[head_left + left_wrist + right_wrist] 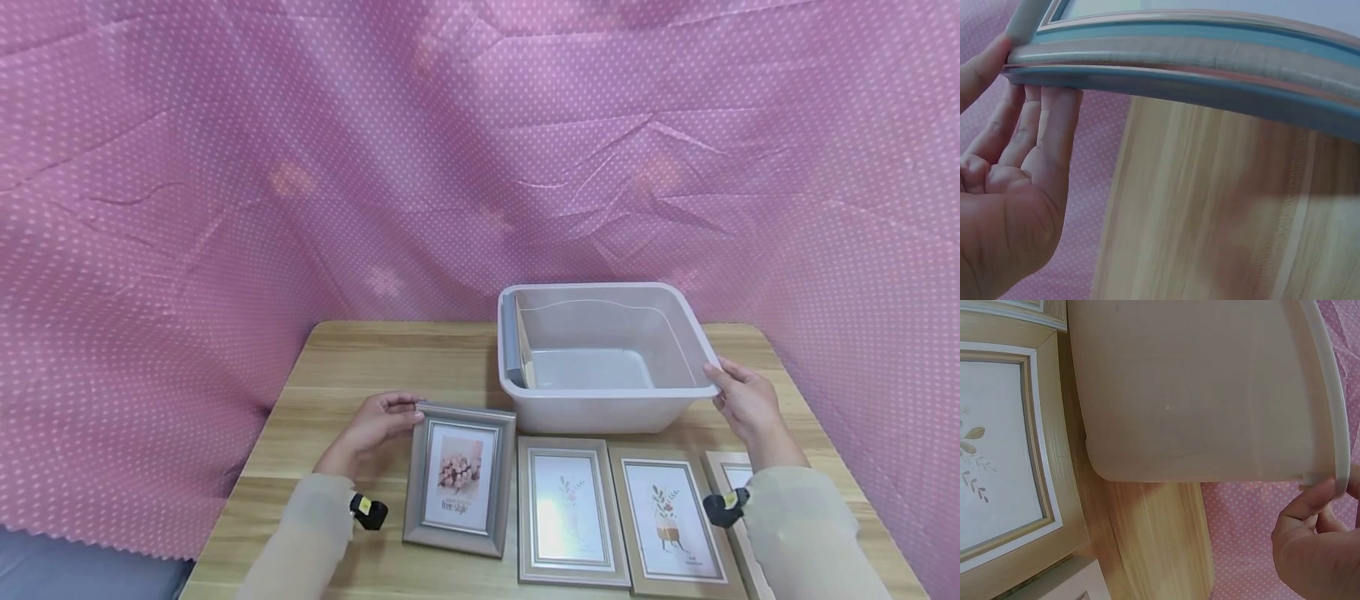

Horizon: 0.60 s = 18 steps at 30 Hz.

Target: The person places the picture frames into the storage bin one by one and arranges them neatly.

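Observation:
My left hand (382,423) pinches the upper left corner of a grey picture frame (504,479) with a pink flower print. In the left wrist view the thumb is on the frame's front and the fingers (1054,131) are behind its edge. The frame's upper end looks raised off the table. With my right hand (750,408) I grip the right front corner of the rim of a pale plastic bin (600,414). In the right wrist view thumb and fingers (1313,503) close around that rim. Inside the bin, frames (512,337) stand on edge against its left wall.
Right of the grey frame lie a champagne-coloured picture frame (525,500), a beige picture frame (626,500) with a plant print, and another pale frame (720,471) partly behind my right sleeve. All are on the wooden table (375,358). Pink dotted cloth (375,167) hangs around it.

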Tool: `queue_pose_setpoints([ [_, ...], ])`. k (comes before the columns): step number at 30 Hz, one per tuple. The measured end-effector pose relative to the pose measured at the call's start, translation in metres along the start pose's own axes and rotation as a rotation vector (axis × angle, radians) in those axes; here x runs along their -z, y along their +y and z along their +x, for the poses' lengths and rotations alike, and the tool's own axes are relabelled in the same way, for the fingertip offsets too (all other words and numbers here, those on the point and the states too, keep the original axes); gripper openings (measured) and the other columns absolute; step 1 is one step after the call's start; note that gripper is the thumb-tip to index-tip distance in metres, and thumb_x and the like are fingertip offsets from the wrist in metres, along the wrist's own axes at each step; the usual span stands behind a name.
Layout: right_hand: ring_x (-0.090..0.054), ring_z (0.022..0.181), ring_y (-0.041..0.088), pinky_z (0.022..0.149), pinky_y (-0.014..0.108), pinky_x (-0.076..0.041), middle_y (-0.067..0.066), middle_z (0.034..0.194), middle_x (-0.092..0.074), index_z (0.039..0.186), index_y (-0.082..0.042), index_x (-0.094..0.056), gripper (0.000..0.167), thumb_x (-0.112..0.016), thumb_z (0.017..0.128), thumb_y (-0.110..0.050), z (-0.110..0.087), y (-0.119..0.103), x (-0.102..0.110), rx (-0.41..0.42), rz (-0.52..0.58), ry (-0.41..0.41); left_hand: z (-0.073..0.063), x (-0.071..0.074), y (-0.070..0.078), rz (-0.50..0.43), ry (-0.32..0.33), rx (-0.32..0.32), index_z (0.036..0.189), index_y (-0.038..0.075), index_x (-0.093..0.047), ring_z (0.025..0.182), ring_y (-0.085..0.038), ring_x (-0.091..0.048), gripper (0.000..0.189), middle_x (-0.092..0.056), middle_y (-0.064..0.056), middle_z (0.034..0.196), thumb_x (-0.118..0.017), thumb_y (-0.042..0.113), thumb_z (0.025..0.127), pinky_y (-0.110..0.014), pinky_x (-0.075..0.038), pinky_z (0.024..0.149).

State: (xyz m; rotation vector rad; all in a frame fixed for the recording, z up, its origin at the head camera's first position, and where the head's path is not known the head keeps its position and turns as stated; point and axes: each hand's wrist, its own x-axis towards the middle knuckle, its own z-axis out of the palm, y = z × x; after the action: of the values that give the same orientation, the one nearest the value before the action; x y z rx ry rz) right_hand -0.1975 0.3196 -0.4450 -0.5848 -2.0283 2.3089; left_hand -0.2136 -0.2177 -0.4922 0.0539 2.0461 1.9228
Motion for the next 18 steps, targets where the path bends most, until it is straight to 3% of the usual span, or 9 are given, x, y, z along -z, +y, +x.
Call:
queue_pose_setpoints([
  [6, -0.052, 0.084, 0.005, 0.061, 0.013, -0.045, -0.016, 0.088, -0.061, 0.143, 0.0, -0.033, 0.068, -0.068, 0.089, -0.021, 0.001, 0.001, 0.001, 0.007, 0.024, -0.009, -0.002, 0.003, 0.005, -0.062, -0.048, -0.038, 0.114, -0.008, -0.057, 0.086, -0.017, -0.065, 0.033, -0.066, -0.007, 0.096, -0.068, -0.002, 0.083, -0.04, -0.055, 0.083],
  [11, -0.051, 0.084, 0.005, 0.061, 0.013, -0.045, -0.016, 0.088, -0.061, 0.144, 0.004, -0.027, 0.073, -0.068, 0.089, -0.021, 0.001, 0.0, 0.001, 0.002, 0.027, -0.009, -0.003, 0.005, 0.014, -0.023, -0.024, -0.092, 0.105, 0.0, -0.064, 0.085, -0.016, -0.064, 0.027, -0.066, -0.005, 0.093, -0.071, -0.002, 0.079, -0.036, -0.056, 0.079],
  [18, -0.052, 0.083, 0.004, 0.061, 0.013, -0.045, -0.016, 0.086, -0.062, 0.144, 0.001, -0.03, 0.069, -0.068, 0.089, -0.019, 0.001, -0.001, -0.001, -0.006, 0.037, -0.006, -0.005, 0.005, 0.033, 0.016, -0.021, -0.156, 0.106, -0.006, -0.062, 0.082, -0.014, -0.063, 0.029, -0.065, -0.004, 0.09, -0.071, -0.004, 0.079, -0.036, -0.057, 0.076],
])
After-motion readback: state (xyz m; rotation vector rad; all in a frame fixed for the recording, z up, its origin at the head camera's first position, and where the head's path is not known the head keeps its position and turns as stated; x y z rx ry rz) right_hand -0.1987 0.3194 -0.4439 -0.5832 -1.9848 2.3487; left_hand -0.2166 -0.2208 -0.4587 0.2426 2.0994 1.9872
